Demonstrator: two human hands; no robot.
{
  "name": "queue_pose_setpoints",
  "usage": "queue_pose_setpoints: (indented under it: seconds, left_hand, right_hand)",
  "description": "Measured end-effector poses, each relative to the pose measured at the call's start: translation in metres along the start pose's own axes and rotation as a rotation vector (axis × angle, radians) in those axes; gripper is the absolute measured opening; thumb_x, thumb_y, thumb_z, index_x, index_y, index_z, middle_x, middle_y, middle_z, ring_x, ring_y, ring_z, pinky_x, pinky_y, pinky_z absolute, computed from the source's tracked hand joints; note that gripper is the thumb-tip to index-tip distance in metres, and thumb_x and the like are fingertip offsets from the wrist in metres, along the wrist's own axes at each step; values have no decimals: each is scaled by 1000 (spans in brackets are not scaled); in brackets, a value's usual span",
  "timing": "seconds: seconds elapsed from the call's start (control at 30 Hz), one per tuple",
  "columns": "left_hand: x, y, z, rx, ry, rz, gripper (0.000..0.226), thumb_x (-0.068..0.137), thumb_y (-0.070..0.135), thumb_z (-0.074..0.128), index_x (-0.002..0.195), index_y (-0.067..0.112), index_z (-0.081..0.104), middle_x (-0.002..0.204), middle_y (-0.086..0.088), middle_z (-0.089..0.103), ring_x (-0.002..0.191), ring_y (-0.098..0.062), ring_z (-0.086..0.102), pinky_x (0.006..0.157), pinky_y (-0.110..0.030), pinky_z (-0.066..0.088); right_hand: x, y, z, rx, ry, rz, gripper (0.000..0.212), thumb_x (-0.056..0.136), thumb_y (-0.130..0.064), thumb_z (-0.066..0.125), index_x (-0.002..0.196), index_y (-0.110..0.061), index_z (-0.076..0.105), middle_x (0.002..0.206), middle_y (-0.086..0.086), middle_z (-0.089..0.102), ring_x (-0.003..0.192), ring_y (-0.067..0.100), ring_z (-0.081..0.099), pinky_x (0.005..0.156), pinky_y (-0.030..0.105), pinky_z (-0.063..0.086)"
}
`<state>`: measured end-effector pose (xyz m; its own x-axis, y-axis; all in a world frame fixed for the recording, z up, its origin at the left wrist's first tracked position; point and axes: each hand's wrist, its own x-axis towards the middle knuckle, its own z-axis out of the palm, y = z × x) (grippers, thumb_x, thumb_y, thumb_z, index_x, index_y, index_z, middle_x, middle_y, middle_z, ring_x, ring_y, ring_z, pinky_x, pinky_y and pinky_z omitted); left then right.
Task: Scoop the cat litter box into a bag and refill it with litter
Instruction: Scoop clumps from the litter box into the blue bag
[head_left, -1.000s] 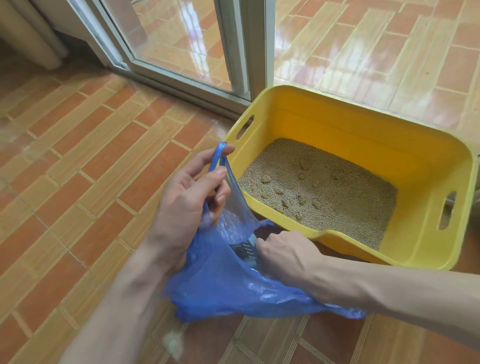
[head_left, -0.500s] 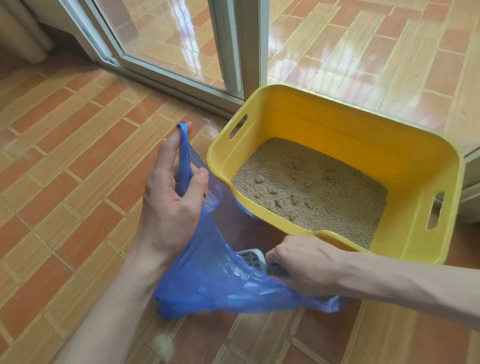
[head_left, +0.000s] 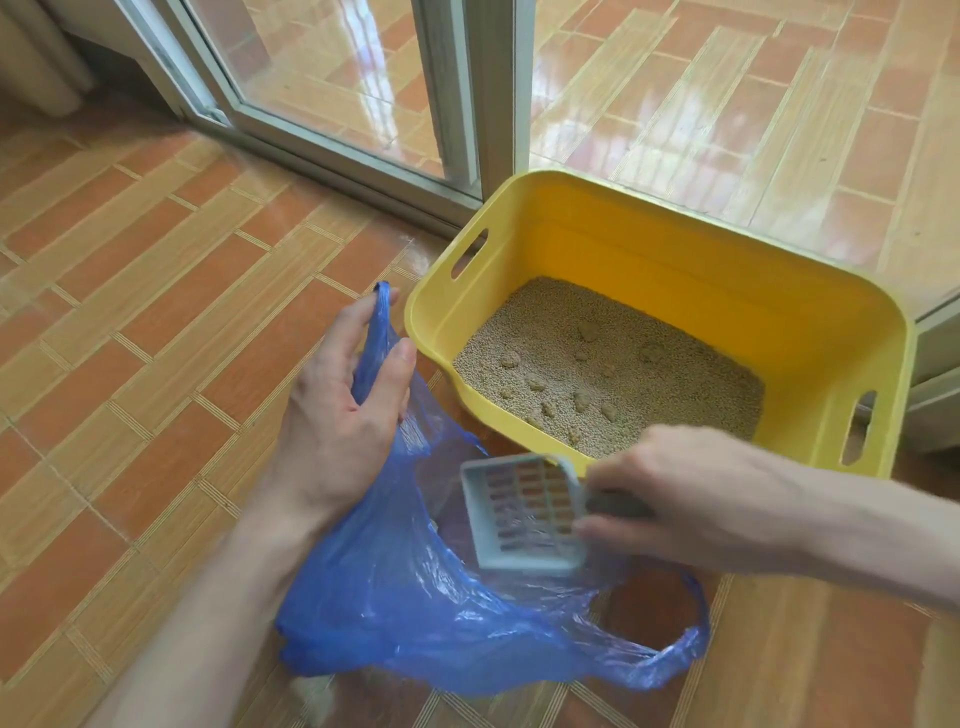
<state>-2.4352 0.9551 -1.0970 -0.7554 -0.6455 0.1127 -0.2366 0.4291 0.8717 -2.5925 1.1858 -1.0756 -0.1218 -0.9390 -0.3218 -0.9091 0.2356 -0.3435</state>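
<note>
With right hand (head_left: 691, 499) gripping the slotted scoop (head_left: 524, 512) over the blue bag (head_left: 415, 597), left hand (head_left: 345, 410) pinching its handle, I'd go shallow under clumps in the yellow litter box (head_left: 810, 322), centre-right.

We see a floor (head_left: 156, 322) of orange-brown tiles laid in a woven pattern. On it stands a yellow litter box (head_left: 779, 364), just beside a sliding glass door's frame (head_left: 363, 171). A blue plastic bag (head_left: 415, 597) lies crumpled on the tiles in front of the box.
</note>
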Motion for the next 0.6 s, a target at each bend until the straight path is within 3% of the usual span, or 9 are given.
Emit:
queue_pose_setpoints:
  seconds: [0.13,0.23,0.3,0.37,0.47,0.6]
  left_hand:
    - [1,7,5,3,9,36,31,107,27,50,137,31,53,62,10,53,59,-9,53,61,-16,41]
    - [1,10,8,13,3,45,30,107,18,49,133,31,56,62,5,53,58,-11,53,60,-19,42]
    - [0,12,9,-3,-4,32,28,106,15,51,127,31,59,63,2,54,55,-11,51,58,-24,43]
    - [-1,13,10,-72,-16,11,28,105,12,52,122,32,62,63,1,53,53,-18,53,57,-32,46]
    - [-2,16,11,-134,-27,10,25,102,17,55,120,32,63,65,-1,54,54,-31,58,59,-41,50]
    - [-1,16,11,-158,-38,-1,24,101,21,55,121,30,64,66,-3,55,52,-33,60,62,-37,48]
  right_hand:
    - [-13,38,-33,213,118,137,41,92,-60,51,71,-26,61,57,-8,57,47,8,48,42,21,33]
    - [-12,81,-31,227,213,308,41,92,-58,54,67,-26,63,49,-4,50,40,9,36,42,28,29]
    - [-9,109,-22,153,245,446,41,96,-54,52,64,-29,58,48,-6,49,40,11,38,43,29,30]
    - [-8,133,-9,43,212,552,42,98,-54,51,65,-29,56,52,-4,56,45,15,50,44,25,33]
    - [-6,157,12,-75,106,601,41,99,-55,51,82,-23,70,61,-4,64,53,14,60,43,24,40]
    - [-2,162,25,-113,36,590,41,100,-53,51,94,-20,74,65,-7,64,56,12,60,45,25,44]
